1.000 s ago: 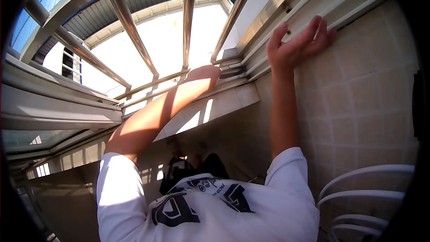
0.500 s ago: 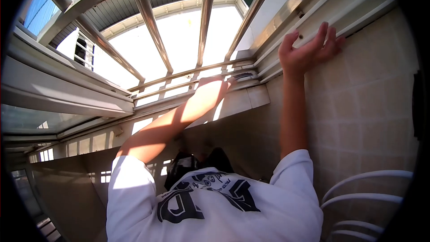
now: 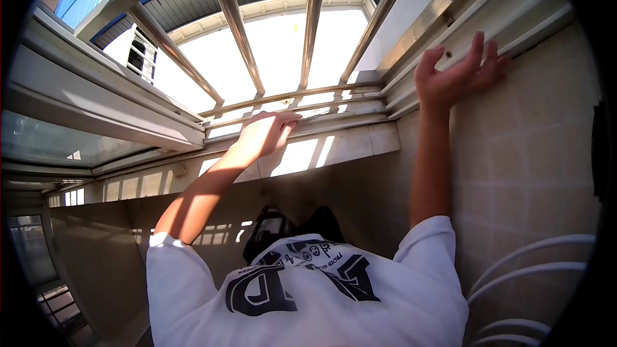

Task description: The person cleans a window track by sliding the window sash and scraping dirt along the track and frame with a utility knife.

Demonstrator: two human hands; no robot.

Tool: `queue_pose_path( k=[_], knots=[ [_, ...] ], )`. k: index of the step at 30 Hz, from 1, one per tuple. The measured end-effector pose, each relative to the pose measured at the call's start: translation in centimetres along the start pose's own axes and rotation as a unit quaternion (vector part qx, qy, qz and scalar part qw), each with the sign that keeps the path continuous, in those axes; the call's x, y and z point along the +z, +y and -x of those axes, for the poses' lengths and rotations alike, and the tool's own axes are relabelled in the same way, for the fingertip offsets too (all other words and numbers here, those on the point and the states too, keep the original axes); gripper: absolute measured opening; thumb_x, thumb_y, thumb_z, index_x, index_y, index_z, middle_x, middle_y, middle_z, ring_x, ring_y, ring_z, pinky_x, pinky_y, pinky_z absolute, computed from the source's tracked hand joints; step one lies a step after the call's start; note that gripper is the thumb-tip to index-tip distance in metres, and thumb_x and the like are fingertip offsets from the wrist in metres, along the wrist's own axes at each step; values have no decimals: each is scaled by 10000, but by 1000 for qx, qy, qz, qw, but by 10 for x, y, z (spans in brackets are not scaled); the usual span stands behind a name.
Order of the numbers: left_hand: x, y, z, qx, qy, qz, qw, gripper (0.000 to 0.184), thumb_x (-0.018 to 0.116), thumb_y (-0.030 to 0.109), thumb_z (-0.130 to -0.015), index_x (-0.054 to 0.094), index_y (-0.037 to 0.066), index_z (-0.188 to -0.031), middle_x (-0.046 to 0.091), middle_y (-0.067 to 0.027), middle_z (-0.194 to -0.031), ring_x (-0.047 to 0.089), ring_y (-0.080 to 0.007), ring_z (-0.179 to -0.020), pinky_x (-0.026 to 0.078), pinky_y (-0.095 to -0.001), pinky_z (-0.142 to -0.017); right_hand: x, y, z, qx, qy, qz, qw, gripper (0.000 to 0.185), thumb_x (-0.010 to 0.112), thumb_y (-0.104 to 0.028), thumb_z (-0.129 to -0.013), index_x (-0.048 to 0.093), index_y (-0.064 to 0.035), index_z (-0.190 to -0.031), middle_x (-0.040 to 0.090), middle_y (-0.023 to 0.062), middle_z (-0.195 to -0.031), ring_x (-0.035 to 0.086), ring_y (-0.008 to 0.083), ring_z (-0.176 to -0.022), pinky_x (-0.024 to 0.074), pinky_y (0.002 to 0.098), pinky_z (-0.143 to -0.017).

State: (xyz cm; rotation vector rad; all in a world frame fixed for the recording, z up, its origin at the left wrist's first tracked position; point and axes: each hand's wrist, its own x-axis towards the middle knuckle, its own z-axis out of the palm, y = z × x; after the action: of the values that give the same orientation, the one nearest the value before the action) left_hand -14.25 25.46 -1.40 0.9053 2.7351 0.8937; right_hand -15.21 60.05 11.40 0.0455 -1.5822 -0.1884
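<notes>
My left hand (image 3: pixel 267 133) is over the lower window track (image 3: pixel 360 110), in bright sun, with its fingers closed in a pinch. A thin greyish thing (image 3: pixel 313 117) seems to stick out past the fingertips along the groove; its kind is too blurred to tell. Up at the right, my right hand (image 3: pixel 453 80) rests by the side window frame (image 3: pixel 495 22), where it meets the tiled wall. Its fingers are spread and slightly bent, and nothing shows in them.
Metal bars (image 3: pixel 312 32) stand outside the window opening. A sliding window panel (image 3: pixel 103 99) is at the left. Below the track runs a tiled sill (image 3: pixel 379 141). White curved rails (image 3: pixel 533 273) stand at lower right, beside the tiled wall (image 3: pixel 514 154).
My left hand has moved left along the track, away from the right corner. My right hand keeps its pose by the frame; the whole view has shifted slightly.
</notes>
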Motion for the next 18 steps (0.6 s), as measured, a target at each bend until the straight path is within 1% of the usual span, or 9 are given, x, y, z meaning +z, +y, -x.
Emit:
queue_pose_path(
  k=[3, 4, 5, 7, 10, 11, 13, 14, 18],
  knots=[
    [-7, -5, -7, -27, -35, 20, 999, 277, 646, 209, -977, 757, 135, -1219, 765, -159, -1036, 731, -343, -989, 578, -401, -842, -1, 1, -1, -4, -3, -2, 1000, 624, 622, -240, -877, 525, -75, -1470, 444, 175, -1505, 292, 465, -1492, 114, 604, -1227],
    [-21, 2, -9, -88, -68, 56, 992, 279, 643, 202, -986, 754, 142, -1235, 763, -164, -1037, 730, -345, -959, 570, -405, -831, -1, 1, -1, -3, -3, -3, 1000, 623, 624, -236, -875, 525, -76, -1470, 442, 176, -1503, 289, 465, -1492, 114, 606, -1226],
    [-27, -6, -13, -87, -80, 1, 993, 252, 641, 228, -989, 774, 173, -1195, 771, -113, -1046, 729, -324, -953, 573, -392, -837, -1, 1, -1, -2, -4, -4, 1000, 623, 627, -232, -874, 526, -77, -1469, 441, 177, -1502, 287, 465, -1493, 114, 608, -1225],
    [-36, -12, -13, -75, -61, -6, 995, 258, 638, 233, -992, 770, 195, -1211, 769, -114, -1035, 729, -325, -924, 566, -403, -810, -1, 1, -1, -1, -7, -10, 1000, 622, 631, -225, -872, 526, -78, -1467, 438, 180, -1500, 280, 465, -1495, 114, 612, -1223],
    [-45, -2, -11, -100, -128, 27, 986, 266, 632, 241, -996, 764, 198, -1223, 767, -115, -1030, 731, -321, -915, 567, -406, -804, -3, 2, -2, 2, -13, -20, 1000, 623, 636, -217, -869, 525, -75, -1465, 432, 186, -1499, 267, 465, -1499, 116, 618, -1219],
    [-26, -17, -9, -74, -119, 31, 990, 264, 643, 248, -990, 765, 189, -1216, 768, -118, -1032, 732, -319, -917, 580, -394, -809, -3, 3, -1, 2, -12, -25, 1000, 626, 637, -215, -867, 523, -72, -1465, 430, 188, -1500, 263, 466, -1500, 117, 620, -1218],
    [-13, -20, 0, 1, -43, 21, 999, 251, 654, 248, -986, 773, 181, -1196, 767, -128, -1003, 732, -318, -907, 589, -384, -807, -1, 2, -3, 1, -10, -25, 1000, 630, 639, -214, -864, 520, -67, -1465, 428, 190, -1500, 261, 464, -1500, 118, 620, -1218],
    [-13, -17, 3, -17, -31, -8, 999, 243, 671, 237, -969, 779, 181, -1179, 768, -127, -972, 732, -316, -881, 591, -387, -790, -2, 2, -3, 0, -11, -17, 1000, 631, 639, -214, -863, 519, -65, -1465, 428, 190, -1500, 263, 461, -1499, 118, 617, -1219],
    [-21, -34, 22, -11, 46, -52, 998, 247, 687, 218, -937, 787, 188, -1161, 766, -109, -921, 734, -310, -864, 591, -387, -772, -2, 2, -2, -4, -6, -16, 1000, 641, 643, -208, -855, 513, -60, -1466, 426, 186, -1503, 268, 451, -1502, 115, 608, -1225]
  ],
)
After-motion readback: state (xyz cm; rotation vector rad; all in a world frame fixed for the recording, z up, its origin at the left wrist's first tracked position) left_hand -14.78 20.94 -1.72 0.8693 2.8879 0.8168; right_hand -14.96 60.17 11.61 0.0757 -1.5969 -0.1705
